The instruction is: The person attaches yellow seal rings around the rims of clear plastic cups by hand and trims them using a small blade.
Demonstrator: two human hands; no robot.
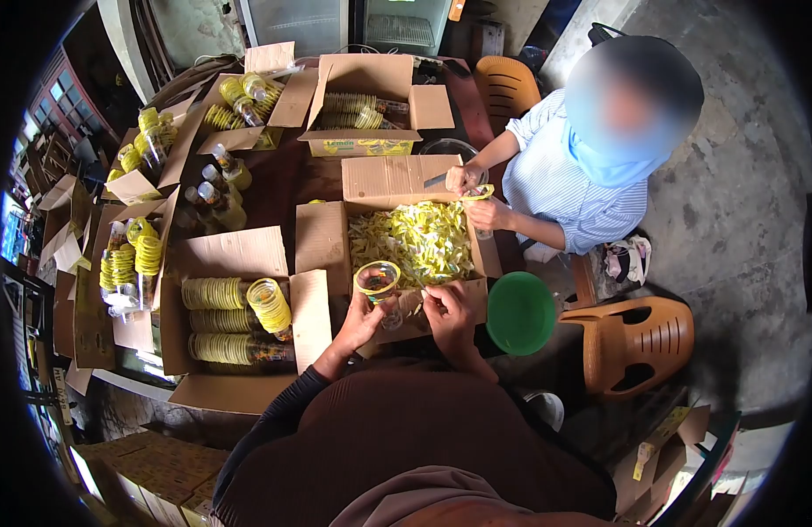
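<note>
My left hand (pixel 360 321) is wrapped around a clear plastic cup (pixel 378 279) with a yellow rim and a printed side, its mouth tilted up toward me. Just to its right, my right hand (pixel 452 318) is at the near edge of an open cardboard box (pixel 321 237). Its thumb and fingers are drawn together, and anything between them is too small to make out. Inside that box lies a heap of small yellow-and-white wrapped pieces (pixel 415 239).
Across the box, another person (pixel 590 158) holds a similar yellow-rimmed cup (pixel 479 191). Stacked yellow-rimmed cups (pixel 214 294) fill a carton at left, with more cartons behind. A green basin (pixel 521 313) and an orange plastic chair (pixel 634 342) are on the right.
</note>
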